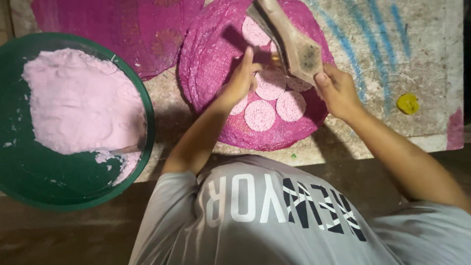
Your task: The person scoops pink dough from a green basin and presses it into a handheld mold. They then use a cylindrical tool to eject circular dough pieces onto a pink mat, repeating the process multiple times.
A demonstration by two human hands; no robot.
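My right hand [338, 91] grips the end of a long wooden tool [294, 41] that slants up over a round magenta woven mat [211, 54]. Several flat pale pink discs [260, 115] lie on the mat. My left hand [240, 81] reaches onto the mat, fingers stretched out beside the discs and close to the tool's underside. Whether it touches a disc or the tool is hidden by the hand itself.
A large green basin [19, 172] at the left holds a mound of pale pink dough [78, 103] with a spoon-like handle [122, 149] in it. Another magenta mat [122, 29] lies at the back. A small yellow object [407, 103] sits at the right on the stained board [382, 59].
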